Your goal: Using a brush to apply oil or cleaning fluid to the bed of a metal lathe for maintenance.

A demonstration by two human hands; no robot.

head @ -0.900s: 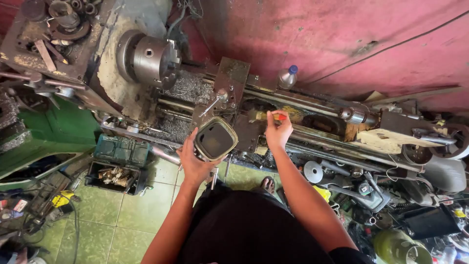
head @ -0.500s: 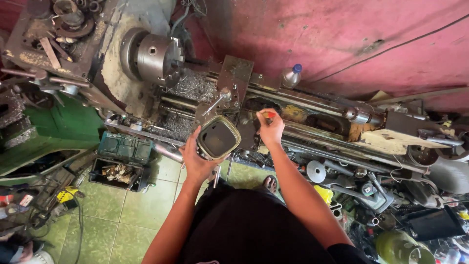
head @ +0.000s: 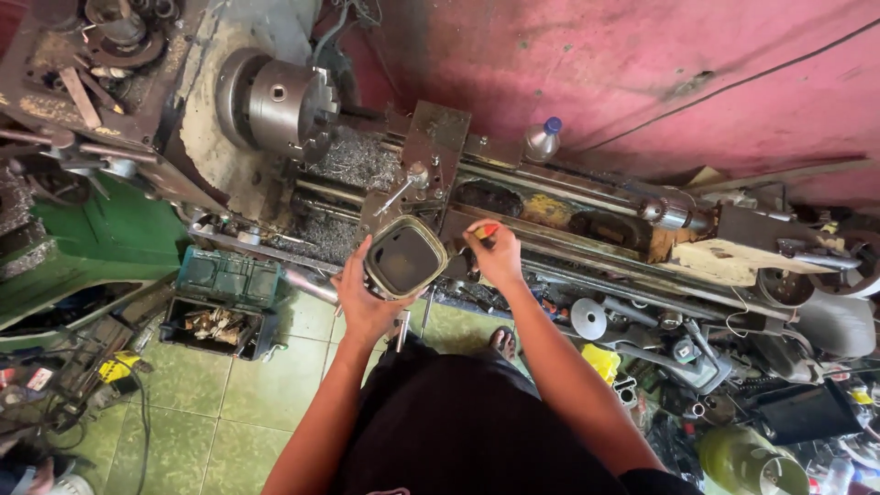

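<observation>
The left hand (head: pixel 362 298) is gripping a squarish tin (head: pixel 403 258) from below, fingers wrapped around it. The right hand (head: pixel 497 257) is pinching a red-tipped brush (head: pixel 483 232) just beside the tin, above the lathe (head: pixel 385 174).

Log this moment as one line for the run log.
left hand: holds squarish metal can | right hand: grips red-handled tool beside can | setting: lathe
</observation>
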